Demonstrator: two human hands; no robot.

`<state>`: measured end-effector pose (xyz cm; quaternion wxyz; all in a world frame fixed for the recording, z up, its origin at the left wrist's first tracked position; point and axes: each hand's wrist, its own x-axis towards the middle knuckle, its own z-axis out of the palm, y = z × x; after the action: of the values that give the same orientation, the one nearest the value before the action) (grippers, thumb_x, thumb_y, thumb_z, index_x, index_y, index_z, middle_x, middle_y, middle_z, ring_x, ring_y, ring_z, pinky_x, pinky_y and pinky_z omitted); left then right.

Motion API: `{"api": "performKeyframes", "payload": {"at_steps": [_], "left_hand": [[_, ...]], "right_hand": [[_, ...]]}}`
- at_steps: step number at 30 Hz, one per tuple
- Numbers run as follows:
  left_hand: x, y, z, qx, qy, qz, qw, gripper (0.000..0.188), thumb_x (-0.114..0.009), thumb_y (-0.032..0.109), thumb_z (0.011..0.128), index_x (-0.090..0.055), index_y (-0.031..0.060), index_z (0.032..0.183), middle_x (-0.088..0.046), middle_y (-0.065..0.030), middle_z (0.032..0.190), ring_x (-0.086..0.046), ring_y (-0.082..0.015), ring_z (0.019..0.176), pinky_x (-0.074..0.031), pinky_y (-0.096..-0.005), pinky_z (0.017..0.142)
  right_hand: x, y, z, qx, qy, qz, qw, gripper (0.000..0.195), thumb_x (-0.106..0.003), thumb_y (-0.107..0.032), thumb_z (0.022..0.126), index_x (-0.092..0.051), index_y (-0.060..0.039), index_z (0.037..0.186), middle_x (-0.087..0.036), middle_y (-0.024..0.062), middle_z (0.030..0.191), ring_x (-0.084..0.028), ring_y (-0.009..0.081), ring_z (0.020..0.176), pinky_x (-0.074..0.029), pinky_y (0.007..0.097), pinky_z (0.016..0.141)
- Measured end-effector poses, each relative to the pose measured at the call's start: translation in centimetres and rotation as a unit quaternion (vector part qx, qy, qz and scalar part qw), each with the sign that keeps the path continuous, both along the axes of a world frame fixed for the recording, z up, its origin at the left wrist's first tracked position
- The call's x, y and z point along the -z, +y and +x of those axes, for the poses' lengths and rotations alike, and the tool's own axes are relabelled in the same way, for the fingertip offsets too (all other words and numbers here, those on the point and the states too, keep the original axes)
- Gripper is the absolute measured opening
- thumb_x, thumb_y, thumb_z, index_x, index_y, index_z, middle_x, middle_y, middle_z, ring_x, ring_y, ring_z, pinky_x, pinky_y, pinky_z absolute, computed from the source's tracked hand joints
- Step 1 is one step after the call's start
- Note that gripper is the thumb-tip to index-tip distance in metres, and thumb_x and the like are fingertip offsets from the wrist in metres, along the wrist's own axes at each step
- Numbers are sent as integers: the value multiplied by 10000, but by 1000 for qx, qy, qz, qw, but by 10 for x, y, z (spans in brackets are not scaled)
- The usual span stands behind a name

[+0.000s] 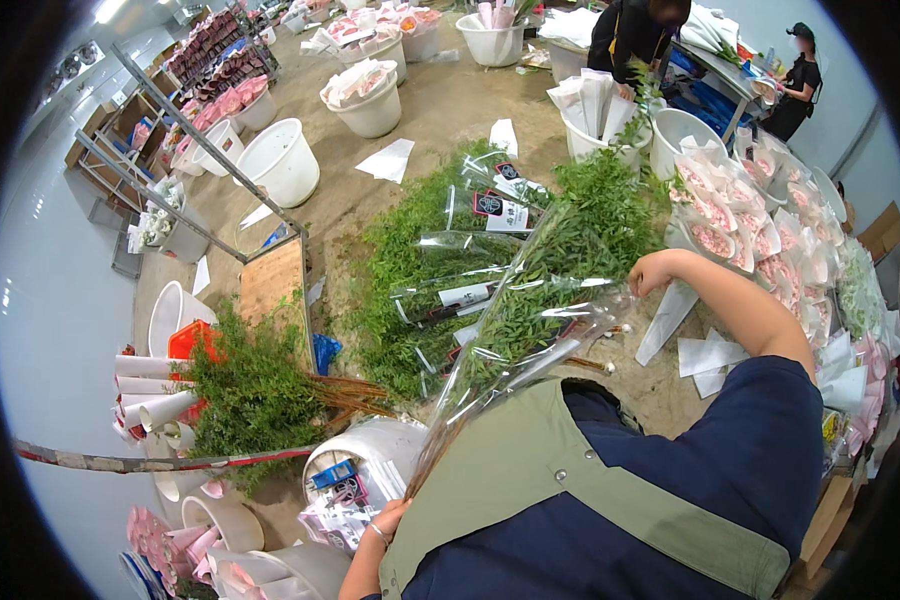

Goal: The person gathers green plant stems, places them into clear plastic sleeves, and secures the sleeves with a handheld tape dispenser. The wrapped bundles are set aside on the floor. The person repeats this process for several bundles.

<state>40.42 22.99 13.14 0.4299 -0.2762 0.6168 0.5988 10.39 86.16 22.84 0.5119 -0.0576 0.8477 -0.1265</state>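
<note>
A long bunch of leafy green stems [525,311] lies slantwise across my front inside a clear plastic sleeve [570,311]. My left hand [391,519], a bracelet at its wrist, grips the bare brown stem ends low against my apron; its fingers are partly hidden. At the far side, my right hand [651,271] has its fingers closed on the sleeve's edge. Beneath and beyond the bunch, several sleeved bunches of greenery [420,255] are piled on the floor, some with printed labels. Beside my left hand stands a white tub [367,450] with a blue item and printed packaging on top.
Unwrapped greenery [259,390] lies to the left, near a metal-framed cart with a wooden board [274,277]. Pink wrapped bouquets [727,202] crowd the right. White tubs [281,161] and paper sheets [386,161] dot the floor. Two people work by a table [720,71] at the back right.
</note>
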Motion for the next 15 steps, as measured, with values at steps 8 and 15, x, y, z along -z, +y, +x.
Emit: {"api": "performKeyframes", "payload": {"at_steps": [8, 15], "left_hand": [[-11, -43, -4, 27, 42, 29, 998, 309, -563, 366, 907, -540, 83, 786, -419, 40, 610, -318, -60, 494, -237, -219, 442], [-12, -81, 8, 11, 72, 44, 996, 348, -581, 352, 896, -503, 66, 712, -420, 11, 591, -348, -74, 496, -252, -218, 450]], "right_hand": [[-43, -16, 35, 291, -167, -409, 849, 334, -545, 30, 762, -517, -36, 1087, -559, 49, 786, -448, 60, 517, -309, 192, 409], [-63, -69, 48, -9, 76, -30, 997, 382, -527, -23, 742, -572, -127, 1107, -660, 88, 796, -628, 182, 538, -506, 322, 515]]}}
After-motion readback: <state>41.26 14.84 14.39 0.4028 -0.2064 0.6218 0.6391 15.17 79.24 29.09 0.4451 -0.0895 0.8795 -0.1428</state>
